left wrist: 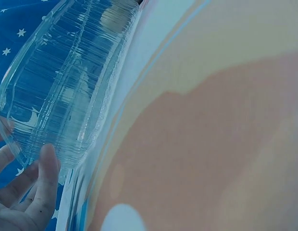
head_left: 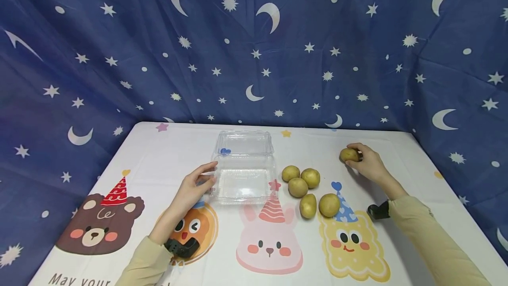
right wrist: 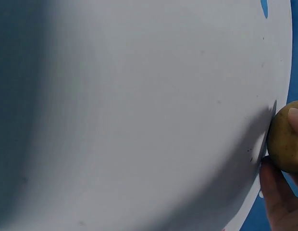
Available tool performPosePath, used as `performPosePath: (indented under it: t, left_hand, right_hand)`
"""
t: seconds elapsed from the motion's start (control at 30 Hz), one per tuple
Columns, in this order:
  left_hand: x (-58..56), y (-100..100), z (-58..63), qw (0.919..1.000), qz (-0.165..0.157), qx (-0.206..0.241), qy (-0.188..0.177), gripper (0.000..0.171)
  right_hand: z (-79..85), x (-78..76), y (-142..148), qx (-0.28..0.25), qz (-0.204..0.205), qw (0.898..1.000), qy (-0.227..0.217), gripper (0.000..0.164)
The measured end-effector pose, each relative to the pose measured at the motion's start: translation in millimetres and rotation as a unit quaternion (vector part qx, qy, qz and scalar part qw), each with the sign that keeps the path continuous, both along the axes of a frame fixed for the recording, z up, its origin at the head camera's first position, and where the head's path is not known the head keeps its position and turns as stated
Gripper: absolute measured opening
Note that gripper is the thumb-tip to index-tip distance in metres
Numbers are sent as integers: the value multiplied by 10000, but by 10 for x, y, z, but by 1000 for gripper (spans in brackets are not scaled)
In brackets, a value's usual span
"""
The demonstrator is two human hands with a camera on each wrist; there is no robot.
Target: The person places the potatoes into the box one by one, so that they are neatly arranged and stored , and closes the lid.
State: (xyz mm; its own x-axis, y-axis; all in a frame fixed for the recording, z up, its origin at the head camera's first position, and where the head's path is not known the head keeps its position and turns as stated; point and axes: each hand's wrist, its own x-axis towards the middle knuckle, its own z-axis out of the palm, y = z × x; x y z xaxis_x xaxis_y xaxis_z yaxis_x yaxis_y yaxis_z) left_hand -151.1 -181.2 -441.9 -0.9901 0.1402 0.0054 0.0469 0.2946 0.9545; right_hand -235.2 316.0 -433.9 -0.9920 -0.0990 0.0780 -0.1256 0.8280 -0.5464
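On the table stands a clear plastic clamshell box, its lid swung back toward the curtain. My left hand is at the box's left side, with fingertips against the wall; the left wrist view shows the thumb on the ribbed clear plastic. My right hand pinches a small yellow-brown potato at the far right of the table, fingers and thumb on either side. In the right wrist view the held potato is right at the tabletop, partly cut off by the frame.
Several more potatoes lie in a loose group between the box and my right hand. A white cloth with printed cartoon animals covers the table. Behind it hangs a dark blue curtain with moons and stars.
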Motion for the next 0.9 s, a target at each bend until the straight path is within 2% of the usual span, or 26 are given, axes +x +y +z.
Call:
performPosePath:
  t: [0.5, 0.9]
  left_hand:
    - [16, 14, 16, 10000, 20, -9, -69, 47]
    - [21, 11, 37, 9999, 39, -26, -96, 47]
  right_hand:
    - [-12, 48, 10, -54, -162, 9998, 124, 52]
    - [41, 84, -32, -155, -67, 9994, 317, 51]
